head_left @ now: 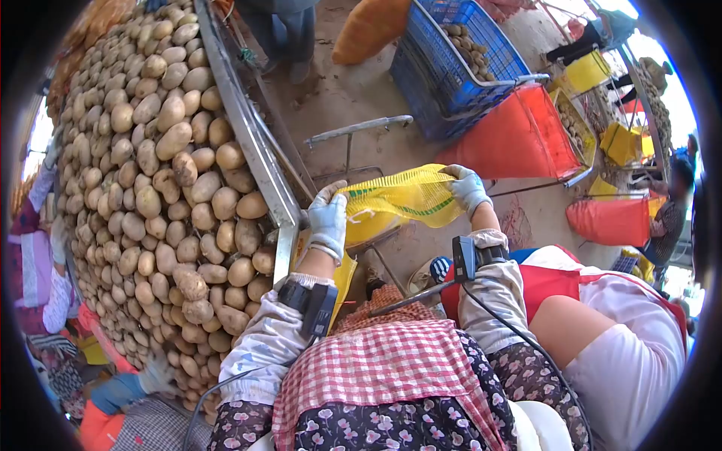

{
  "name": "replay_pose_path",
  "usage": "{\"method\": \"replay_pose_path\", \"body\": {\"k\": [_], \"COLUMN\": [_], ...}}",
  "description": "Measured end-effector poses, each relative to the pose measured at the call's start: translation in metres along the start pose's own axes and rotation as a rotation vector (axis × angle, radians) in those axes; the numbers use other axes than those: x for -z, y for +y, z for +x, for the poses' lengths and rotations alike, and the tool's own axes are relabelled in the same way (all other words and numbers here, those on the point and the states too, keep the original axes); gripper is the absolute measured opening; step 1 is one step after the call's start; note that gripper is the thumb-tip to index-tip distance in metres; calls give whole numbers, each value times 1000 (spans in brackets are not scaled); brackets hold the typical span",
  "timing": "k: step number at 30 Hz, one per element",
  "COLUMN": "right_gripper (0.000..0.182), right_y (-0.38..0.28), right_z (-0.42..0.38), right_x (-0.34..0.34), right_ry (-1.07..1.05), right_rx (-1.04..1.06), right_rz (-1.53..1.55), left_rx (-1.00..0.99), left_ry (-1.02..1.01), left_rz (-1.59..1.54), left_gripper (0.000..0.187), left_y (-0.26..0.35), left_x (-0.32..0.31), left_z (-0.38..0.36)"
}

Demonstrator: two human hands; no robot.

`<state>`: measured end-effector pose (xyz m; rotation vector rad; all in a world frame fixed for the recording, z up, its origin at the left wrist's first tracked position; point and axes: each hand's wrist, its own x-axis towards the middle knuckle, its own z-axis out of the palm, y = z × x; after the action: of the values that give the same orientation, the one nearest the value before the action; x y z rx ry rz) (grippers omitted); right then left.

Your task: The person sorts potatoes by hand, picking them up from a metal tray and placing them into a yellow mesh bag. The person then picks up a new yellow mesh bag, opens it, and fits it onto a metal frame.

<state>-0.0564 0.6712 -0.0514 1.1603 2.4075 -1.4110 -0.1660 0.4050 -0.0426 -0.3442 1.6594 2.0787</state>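
Note:
A yellow mesh bag (398, 197) is stretched flat between my two gloved hands. My left hand (328, 219) is closed on its left end, close to the corner of the metal sorting table. The other end is gripped by my right hand (468, 189), out to the right over the floor. Both gloves are pale blue-white. Below the left hand hangs another piece of yellow bag (342, 282), partly hidden by my arm. Many potatoes (169, 143) are heaped on the table to my left.
The table's metal rim (248, 128) runs along my left. A metal stand (353, 139) is ahead, near a blue crate (459, 75) with potatoes and a red bag (519, 139). A person (624, 323) sits close on my right; another's gloved hand (154, 376) is at the lower left.

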Motion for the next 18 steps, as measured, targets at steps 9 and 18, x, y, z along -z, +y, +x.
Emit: {"method": "replay_pose_path", "body": {"k": [9, 18], "right_gripper": [26, 26], "right_y": [36, -13], "right_z": [-35, 13], "right_x": [1, 8], "right_ry": [-67, 112], "right_rx": [-74, -164], "right_rz": [505, 802], "left_rx": [56, 47], "left_ry": [44, 102], "left_rz": [-41, 103], "left_gripper": [11, 16], "left_y": [3, -3], "left_x": [-16, -13], "left_z": [52, 47]}}
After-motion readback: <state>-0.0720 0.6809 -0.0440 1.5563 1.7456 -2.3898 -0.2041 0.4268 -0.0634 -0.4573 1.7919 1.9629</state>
